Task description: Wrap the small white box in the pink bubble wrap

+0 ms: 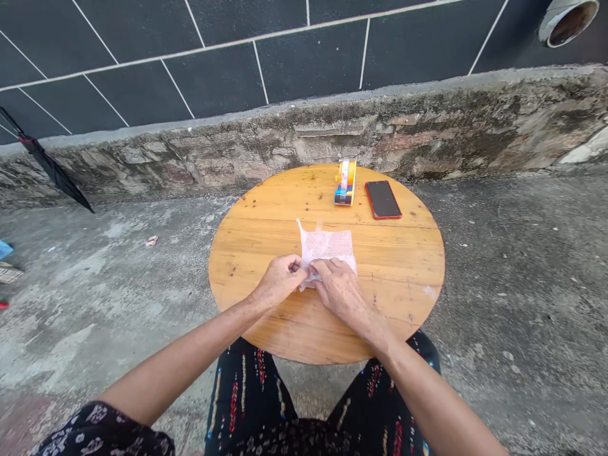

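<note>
A thin white sheet of tissue paper [329, 244] lies in the middle of a round wooden table [408, 266]. My left hand [279, 280] pinches its near left corner, fingers closed on the paper. My right hand [338, 290] rests beside it on the near edge of the same sheet, fingers curled down onto the paper. The two hands almost touch each other over the sheet's near edge.
A tape dispenser [345, 182] stands at the table's far side, with a red-cased phone [382, 199] lying flat to its right. A rough stone kerb [427, 126] and dark tiled wall lie behind. A folded black umbrella [47, 161] leans at left. Concrete floor surrounds the table.
</note>
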The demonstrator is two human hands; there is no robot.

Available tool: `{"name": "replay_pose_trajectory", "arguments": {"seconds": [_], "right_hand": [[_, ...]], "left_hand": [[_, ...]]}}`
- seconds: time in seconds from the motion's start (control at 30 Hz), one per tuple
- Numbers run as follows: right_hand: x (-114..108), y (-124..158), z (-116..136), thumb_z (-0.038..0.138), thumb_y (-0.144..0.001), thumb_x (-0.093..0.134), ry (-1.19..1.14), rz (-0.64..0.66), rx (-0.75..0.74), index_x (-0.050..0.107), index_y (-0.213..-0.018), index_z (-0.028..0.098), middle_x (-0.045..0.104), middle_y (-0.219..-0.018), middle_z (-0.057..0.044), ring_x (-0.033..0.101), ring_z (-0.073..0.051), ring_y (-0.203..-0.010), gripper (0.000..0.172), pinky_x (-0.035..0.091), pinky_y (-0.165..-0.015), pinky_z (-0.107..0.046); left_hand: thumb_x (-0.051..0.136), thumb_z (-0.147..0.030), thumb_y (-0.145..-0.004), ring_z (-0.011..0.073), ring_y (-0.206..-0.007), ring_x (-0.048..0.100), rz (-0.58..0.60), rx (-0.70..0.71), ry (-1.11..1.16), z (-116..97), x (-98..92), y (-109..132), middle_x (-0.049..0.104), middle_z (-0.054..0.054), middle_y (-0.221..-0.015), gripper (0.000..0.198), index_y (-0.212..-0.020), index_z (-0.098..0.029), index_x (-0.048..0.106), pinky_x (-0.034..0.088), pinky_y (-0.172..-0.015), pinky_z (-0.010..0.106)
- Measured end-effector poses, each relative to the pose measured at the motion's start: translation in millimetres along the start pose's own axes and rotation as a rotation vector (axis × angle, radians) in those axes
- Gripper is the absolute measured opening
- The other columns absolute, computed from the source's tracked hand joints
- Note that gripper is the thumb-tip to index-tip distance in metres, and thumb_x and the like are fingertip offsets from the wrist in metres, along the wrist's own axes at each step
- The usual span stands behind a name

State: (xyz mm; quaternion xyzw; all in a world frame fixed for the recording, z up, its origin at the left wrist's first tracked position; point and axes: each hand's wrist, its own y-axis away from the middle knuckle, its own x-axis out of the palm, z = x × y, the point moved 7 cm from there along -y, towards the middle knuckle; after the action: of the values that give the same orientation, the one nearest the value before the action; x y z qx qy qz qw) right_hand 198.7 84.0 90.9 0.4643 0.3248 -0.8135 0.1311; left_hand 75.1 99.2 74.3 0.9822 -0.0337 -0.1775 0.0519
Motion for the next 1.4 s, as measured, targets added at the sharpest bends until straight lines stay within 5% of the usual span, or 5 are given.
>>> {"name": "replay_pose_trajectory", "arguments": {"seconds": [0.27, 0.57, 0.97, 1.07, 1.4], "right_hand": [[-1, 0, -2, 0.011, -0.085, 0.055, -0.048, -0.017, 0.072, 0.054, -0.11, 0.018, 0.066, -0.11, -0.009, 0.058, -0.024, -0.097, 0.027, 0.043, -0.084, -0.035], [-2, -3, -6, 0.009, -0.079, 0.057, -0.078, -0.003, 0.078, 0.049, -0.123, 0.016, 0.049, -0.139, -0.013, 0.053, -0.027, -0.119, 0.046, 0.045, -0.093, -0.042], [-7, -4, -10, 0.005, -0.074, 0.051, -0.23, 0.04, 0.003, 0.046, -0.123, 0.018, 0.053, -0.13, -0.013, 0.053, -0.024, -0.12, 0.051, 0.045, -0.097, -0.041], [-8, -3, -10, 0.002, -0.072, 0.049, -0.242, 0.052, 0.004, 0.046, -0.121, 0.019, 0.054, -0.129, -0.011, 0.054, -0.024, -0.117, 0.052, 0.045, -0.098, -0.041], [-9, -2, -6, 0.002, -0.071, 0.049, -0.275, 0.024, 0.01, 0.048, -0.119, 0.018, 0.056, -0.125, -0.012, 0.058, -0.023, -0.11, 0.051, 0.047, -0.096, -0.041]], "left_hand": [[0.06, -0.025, -0.073, 0.0124, -0.057, 0.057, -0.006, 0.058, -0.105, -7, 2.3, 3, 0.065, 0.001, -0.063, 0.01, -0.073, -0.016, 0.066, 0.044, -0.057, 0.022], [0.052, -0.012, -0.074, 0.0162, -0.072, 0.061, 0.14, 0.256, -0.38, -15, 0.2, 12, 0.069, 0.004, -0.085, 0.029, -0.095, -0.017, 0.072, 0.045, -0.066, 0.024], [0.051, -0.016, -0.087, 0.0238, -0.093, 0.057, -0.045, 0.688, -0.868, -23, 14.3, 30, 0.062, 0.011, -0.104, 0.02, -0.091, -0.016, 0.07, 0.048, -0.081, 0.037], [0.05, -0.012, -0.087, 0.026, -0.106, 0.054, -0.038, 0.82, -0.856, -27, 18.5, 35, 0.061, 0.012, -0.116, 0.021, -0.1, -0.013, 0.067, 0.049, -0.09, 0.041], [0.05, -0.006, -0.086, 0.023, -0.112, 0.057, -0.019, 1.004, -0.713, -25, 19.2, 37, 0.067, 0.011, -0.108, 0.021, -0.1, -0.01, 0.065, 0.052, -0.098, 0.038]]}}
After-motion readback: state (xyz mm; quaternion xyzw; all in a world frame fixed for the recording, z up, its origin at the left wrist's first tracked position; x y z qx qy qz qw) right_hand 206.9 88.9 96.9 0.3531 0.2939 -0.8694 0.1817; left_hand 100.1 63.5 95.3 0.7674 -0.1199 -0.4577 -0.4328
